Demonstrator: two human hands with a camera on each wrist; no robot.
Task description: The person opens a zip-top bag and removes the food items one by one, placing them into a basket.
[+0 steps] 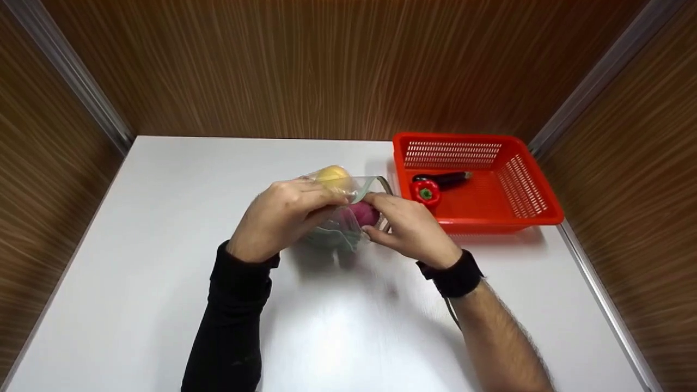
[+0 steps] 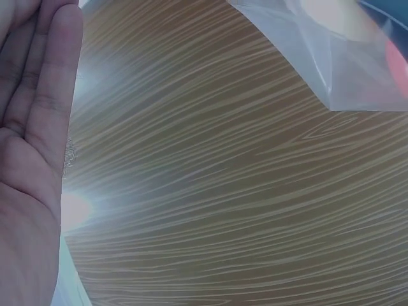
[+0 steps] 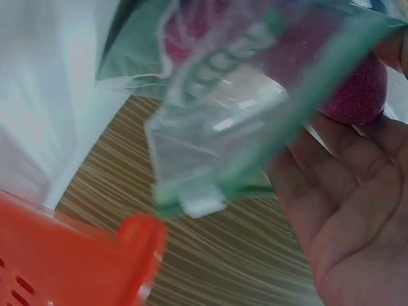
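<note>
Over the middle of the white table (image 1: 136, 261), both hands hold a clear zip bag (image 1: 340, 226) with a green seal strip (image 3: 306, 83). My left hand (image 1: 283, 218) grips the bag's top from the left. My right hand (image 1: 405, 228) holds a magenta round fruit (image 1: 364, 213) at the bag's right side; the same magenta fruit (image 3: 357, 95) lies against my right palm in the right wrist view. A yellow fruit (image 1: 333, 175) sits inside the bag, at its far end. The left wrist view shows only my left palm (image 2: 32, 159) and a corner of the bag (image 2: 344, 57).
A red plastic basket (image 1: 523, 185) stands at the table's right rear, holding a red bell pepper (image 1: 425, 191) and a dark eggplant (image 1: 444, 178). Wood-grain walls enclose the table on three sides. The basket rim (image 3: 76, 255) lies close to my right hand.
</note>
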